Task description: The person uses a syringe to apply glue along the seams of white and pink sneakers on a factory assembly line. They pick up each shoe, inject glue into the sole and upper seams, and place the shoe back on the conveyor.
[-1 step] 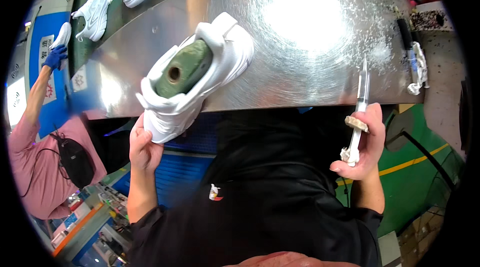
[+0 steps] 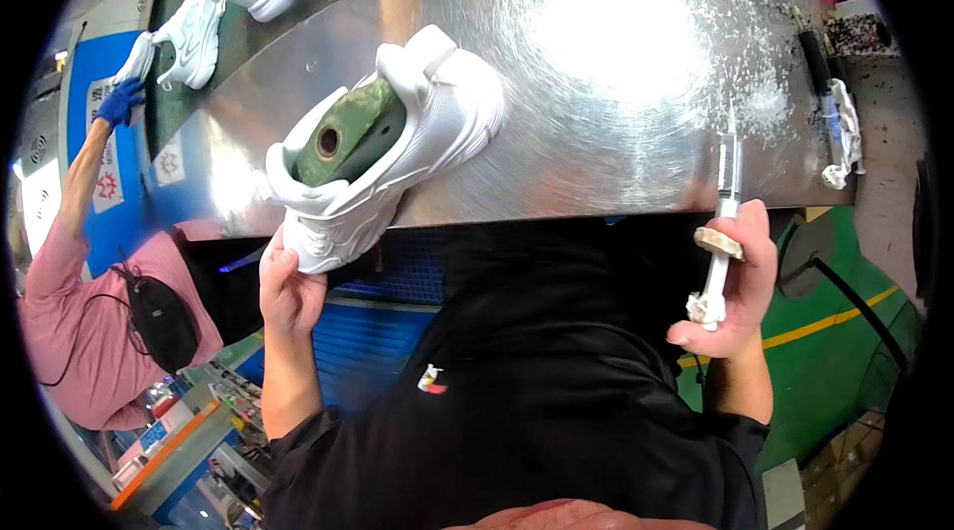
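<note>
A white sneaker [image 2: 427,123] with a green shoe last [image 2: 348,133] inside it is over the metal tabletop. My left hand [image 2: 290,282] is closed on its heel end, just past the table's near edge, and the toe points away to the right. In my right hand [image 2: 740,277] is a clear syringe [image 2: 730,172] with a thin needle pointing away from me. A beige crusted lump surrounds its finger flange, and white residue covers the plunger end. The fingers curl about its rear part. The needle is apart from the sneaker.
Several white sneakers [image 2: 194,38] stand on a green surface at the far left. A person's blue-gloved hand [image 2: 119,101] touches another shoe there. White specks dot the metal tabletop [image 2: 586,167] on the right, near a black-handled tool [image 2: 817,63] and a white-crusted piece [image 2: 845,133].
The sneaker has shifted slightly left and tilted, showing more of its near side. The syringe stays in my right hand in about the same pose. The whole view has shifted a little.
</note>
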`<state>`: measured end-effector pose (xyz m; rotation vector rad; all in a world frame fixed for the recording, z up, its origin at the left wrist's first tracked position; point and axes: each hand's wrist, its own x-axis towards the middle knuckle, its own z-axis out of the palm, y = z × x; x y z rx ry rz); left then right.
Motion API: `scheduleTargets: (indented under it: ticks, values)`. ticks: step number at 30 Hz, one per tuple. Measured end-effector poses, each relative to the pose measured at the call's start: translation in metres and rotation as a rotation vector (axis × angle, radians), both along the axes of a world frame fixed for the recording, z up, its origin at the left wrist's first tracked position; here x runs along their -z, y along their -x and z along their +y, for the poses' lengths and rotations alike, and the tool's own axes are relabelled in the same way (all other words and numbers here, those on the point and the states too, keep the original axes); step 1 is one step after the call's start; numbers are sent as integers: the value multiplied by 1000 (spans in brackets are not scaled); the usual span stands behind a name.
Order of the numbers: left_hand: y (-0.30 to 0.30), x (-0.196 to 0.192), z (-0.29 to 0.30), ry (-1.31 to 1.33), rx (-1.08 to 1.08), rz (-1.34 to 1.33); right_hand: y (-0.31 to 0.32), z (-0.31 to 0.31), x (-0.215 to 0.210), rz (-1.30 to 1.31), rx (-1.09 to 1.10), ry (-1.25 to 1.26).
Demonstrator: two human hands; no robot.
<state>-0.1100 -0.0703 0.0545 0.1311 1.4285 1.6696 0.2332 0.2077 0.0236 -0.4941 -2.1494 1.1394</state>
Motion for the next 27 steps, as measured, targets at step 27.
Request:
scheduleTargets:
  ticks: [27]
  values:
    - [-35, -6, 111, -120, 245, -221, 25, 62, -11, -96, 210, -218]
